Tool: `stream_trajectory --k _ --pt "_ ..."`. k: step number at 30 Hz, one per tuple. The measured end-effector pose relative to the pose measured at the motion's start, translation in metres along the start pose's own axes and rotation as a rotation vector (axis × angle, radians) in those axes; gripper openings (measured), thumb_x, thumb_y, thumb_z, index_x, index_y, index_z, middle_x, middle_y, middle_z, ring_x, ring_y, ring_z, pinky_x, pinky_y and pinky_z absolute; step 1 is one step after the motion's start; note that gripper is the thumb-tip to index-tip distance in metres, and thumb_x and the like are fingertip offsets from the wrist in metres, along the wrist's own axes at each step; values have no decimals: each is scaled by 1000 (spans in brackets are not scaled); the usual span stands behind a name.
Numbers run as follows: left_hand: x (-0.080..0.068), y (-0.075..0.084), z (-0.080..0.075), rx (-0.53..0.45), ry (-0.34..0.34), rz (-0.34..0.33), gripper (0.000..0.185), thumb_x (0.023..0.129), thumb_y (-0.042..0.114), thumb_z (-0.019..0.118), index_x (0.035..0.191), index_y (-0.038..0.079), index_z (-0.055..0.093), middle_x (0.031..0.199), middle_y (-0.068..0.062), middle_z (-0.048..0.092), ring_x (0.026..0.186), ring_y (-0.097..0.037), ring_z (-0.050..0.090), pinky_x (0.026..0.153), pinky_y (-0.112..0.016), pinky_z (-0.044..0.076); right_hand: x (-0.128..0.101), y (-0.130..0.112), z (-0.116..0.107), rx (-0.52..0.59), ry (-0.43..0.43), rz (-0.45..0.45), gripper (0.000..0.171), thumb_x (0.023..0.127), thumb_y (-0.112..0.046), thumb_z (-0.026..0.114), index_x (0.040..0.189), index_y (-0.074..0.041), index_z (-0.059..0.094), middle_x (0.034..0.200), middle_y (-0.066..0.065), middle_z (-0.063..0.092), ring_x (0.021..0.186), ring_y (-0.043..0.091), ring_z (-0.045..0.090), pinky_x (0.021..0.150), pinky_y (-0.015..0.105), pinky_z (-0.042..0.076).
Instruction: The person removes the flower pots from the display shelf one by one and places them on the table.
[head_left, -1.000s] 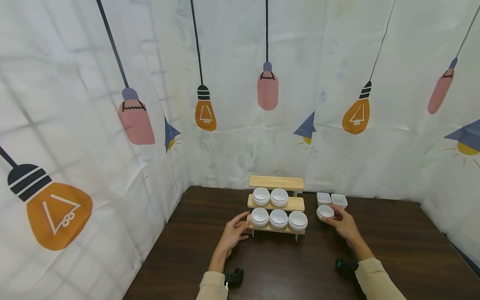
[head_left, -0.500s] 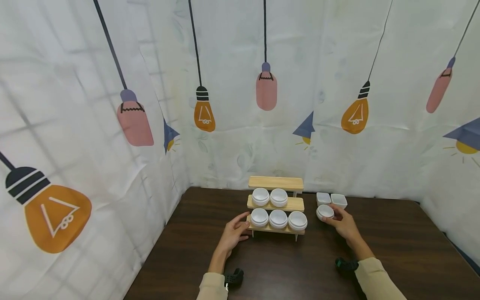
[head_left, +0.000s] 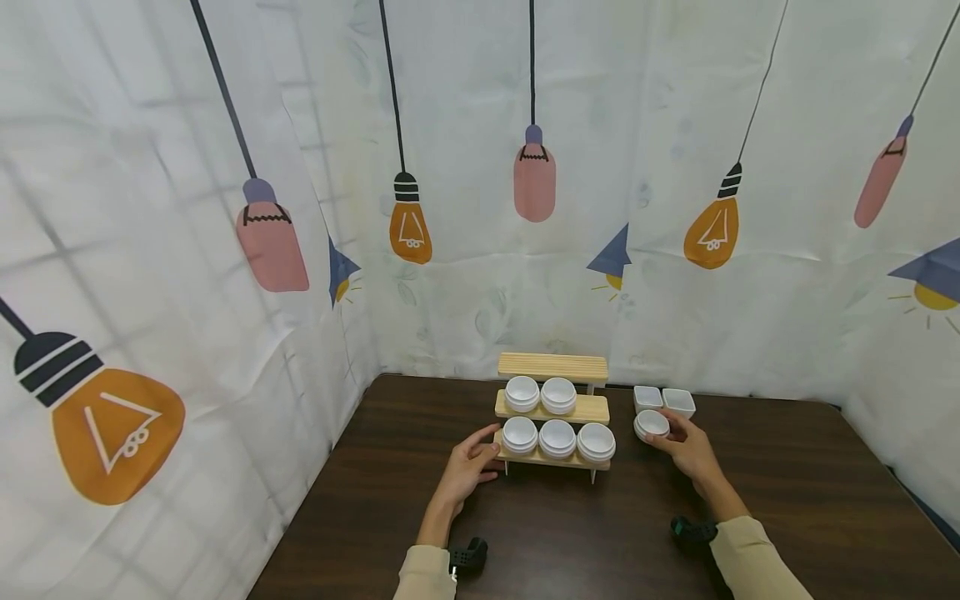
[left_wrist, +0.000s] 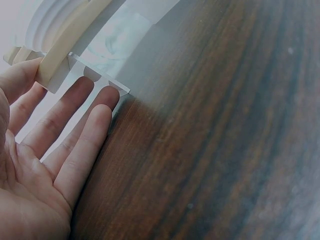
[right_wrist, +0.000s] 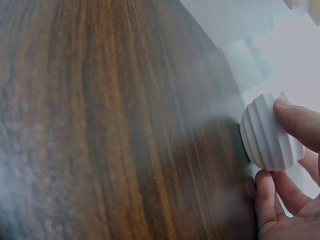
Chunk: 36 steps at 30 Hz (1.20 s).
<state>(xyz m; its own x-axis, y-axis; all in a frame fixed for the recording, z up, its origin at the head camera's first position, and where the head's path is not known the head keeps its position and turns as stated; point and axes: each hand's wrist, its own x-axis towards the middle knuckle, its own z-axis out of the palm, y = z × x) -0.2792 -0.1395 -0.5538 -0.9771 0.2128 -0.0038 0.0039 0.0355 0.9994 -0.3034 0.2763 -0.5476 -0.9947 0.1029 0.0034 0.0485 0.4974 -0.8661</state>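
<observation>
Five small white ribbed bowls (head_left: 558,437) shelved on three-tier pale wooden rack (head_left: 552,407); sixth white ribbed bowl (head_left: 651,425) pinched by right hand (head_left: 688,451) on dark tabletop (head_left: 570,533), left hand (head_left: 467,467) open-fingered against rack; top tier bare.

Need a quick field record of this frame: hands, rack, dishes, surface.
left hand: open, fingers against the rack's left end
right hand: pinches a round ribbed bowl on the table
rack: three wooden tiers; top bare, middle two bowls, bottom three
square dishes: two, behind the held bowl
table: dark wood
backdrop: white cloth with bulb prints
</observation>
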Motion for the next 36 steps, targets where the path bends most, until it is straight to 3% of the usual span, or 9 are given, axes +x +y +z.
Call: stream_trajectory --k 13,25,36 --pt "0 1 1 -15 15 -15 50 105 28 61 151 11 50 120 -14 73 102 -30 73 84 -42 62 1 1 2 0 4 -8 69 93 -28 77 151 -4 47 143 28 56 104 15 57 78 18 47" --pt "1 1 1 -6 21 -26 50 103 31 63 149 15 53 119 -12 73 98 -22 73 85 -42 61 -2 -2 1 16 6 10 70 93 -28 78 151 -6 47 145 29 54 101 14 56 77 20 47" --pt "0 2 2 -3 25 -28 50 103 30 63 149 15 53 120 -14 72 100 -23 73 87 -44 61 -6 -1 -1 55 22 27 74 93 -31 78 154 -6 42 144 27 52 104 11 57 79 16 47"
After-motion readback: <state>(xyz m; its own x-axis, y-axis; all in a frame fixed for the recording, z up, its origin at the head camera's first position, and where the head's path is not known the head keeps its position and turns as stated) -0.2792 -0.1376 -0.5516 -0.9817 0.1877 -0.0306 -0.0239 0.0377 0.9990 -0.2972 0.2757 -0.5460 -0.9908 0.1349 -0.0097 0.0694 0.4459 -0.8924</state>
